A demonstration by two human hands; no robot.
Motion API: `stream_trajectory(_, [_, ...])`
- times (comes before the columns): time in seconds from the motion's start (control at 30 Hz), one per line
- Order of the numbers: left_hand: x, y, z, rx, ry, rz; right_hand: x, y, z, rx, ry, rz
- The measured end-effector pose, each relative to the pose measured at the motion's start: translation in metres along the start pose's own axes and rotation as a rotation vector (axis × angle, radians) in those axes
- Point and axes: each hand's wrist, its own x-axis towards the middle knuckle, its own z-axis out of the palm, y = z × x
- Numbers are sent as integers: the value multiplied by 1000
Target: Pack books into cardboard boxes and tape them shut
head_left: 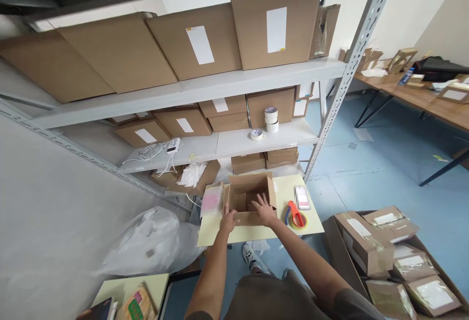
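Note:
An open-topped cardboard box point(249, 219) stands on the pale yellow table point(252, 234), its flaps raised. My left hand point(229, 220) holds its near left corner, one finger up along the side and the thumb on the front. At the near right corner, my right hand point(264, 211) has its fingers spread over the opening, with the wrist above the rim. The box's inside looks bare where it shows. To its right lie a red tape dispenser point(296, 216) with yellowish tape and a blurred-out white and pink item point(302, 198). Left of the box is a pinkish sheet or pack point(211, 200).
A grey metal shelf point(234, 81) with cardboard boxes rises behind the table. Rolls of white tape point(256, 135) and a power strip point(173, 145) sit on its middle level. A large carton point(342, 246) of taped parcels stands at right, a white plastic bag point(157, 242) at left.

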Motion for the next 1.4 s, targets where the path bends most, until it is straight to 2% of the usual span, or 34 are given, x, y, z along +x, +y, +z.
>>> stream_trajectory(0.1, [-1, 1, 3, -40, 25, 9, -17, 26, -16, -29, 103, 127])
stream_trajectory(0.23, [0, 7, 10, -59, 36, 8, -32, 63, -20, 142, -22, 270])
stream_trajectory(0.3, [2, 9, 13, -61, 52, -4, -35, 73, -14, 202, -89, 290])
stream_trajectory(0.37, [4, 9, 14, -62, 52, -18, -32, 76, -8, 155, -74, 307])
stream_trajectory(0.47, [6, 10, 13, -53, 31, -37, -19, 67, -11, -5, 107, 309])
stream_trajectory(0.57, [6, 14, 10, -33, -1, -42, 5, 51, -29, -85, 195, 155])
stream_trajectory(0.63, [4, 18, 9, -10, -15, -44, 26, 41, -46, -89, 158, 73])
stream_trajectory(0.7, [2, 20, 8, 11, -14, -41, 51, 33, -63, -118, 119, 66])
stream_trajectory(0.8, [-1, 19, 9, 26, 14, -14, 85, 29, -82, -186, 44, 139])
stream_trajectory(0.87, [-4, 16, 12, 37, 49, 15, 103, 28, -85, -231, -25, 204])
stream_trajectory(1.0, [-7, 11, 21, 62, 134, 78, 119, 29, -70, -337, -147, 288])
stream_trajectory(1.1, [-6, 7, 27, 90, 186, 112, 118, 26, -56, -430, -102, 325])
stream_trajectory(1.2, [-2, 0, 28, 94, 207, 160, 116, 19, -52, -422, -43, 368])
stream_trajectory(1.3, [2, -14, 23, 21, 184, 233, 121, -1, -49, -392, -27, 425])
stream_trajectory(1.4, [6, -34, 13, -120, 117, 339, 130, -41, -27, -259, 149, 331])
